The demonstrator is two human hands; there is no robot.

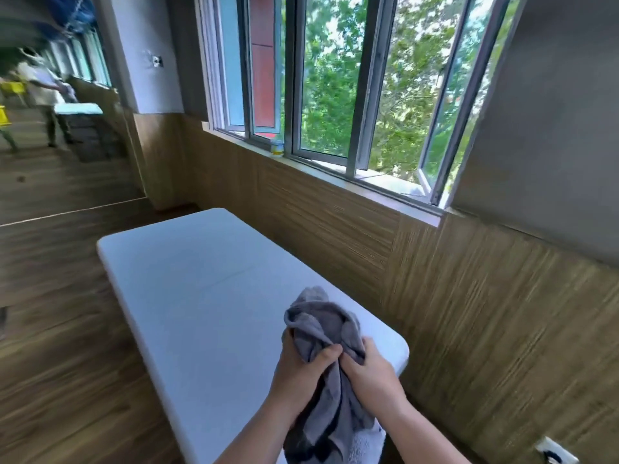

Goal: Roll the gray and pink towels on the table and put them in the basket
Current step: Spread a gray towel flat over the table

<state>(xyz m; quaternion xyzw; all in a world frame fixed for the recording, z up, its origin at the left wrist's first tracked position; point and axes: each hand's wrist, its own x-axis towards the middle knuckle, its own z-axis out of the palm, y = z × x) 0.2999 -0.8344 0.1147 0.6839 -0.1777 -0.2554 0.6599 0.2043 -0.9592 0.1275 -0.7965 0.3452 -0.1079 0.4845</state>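
A crumpled gray towel [320,324] is bunched in both of my hands above the near right end of the white table [187,296]. My left hand [303,366] grips it from the left, and my right hand [370,371] grips it from the right. Part of the towel sticks up above my fingers and the rest hangs down between my forearms. A bit of white fluffy cloth [366,445] shows below the hanging towel. No pink towel or basket is in view.
The table runs along a wood-panelled wall [469,296] under open windows [335,95]. A small can [277,149] stands on the sill. Wooden floor lies to the left. A person [47,95] stands far back left beside another table. A wall socket [556,452] sits low right.
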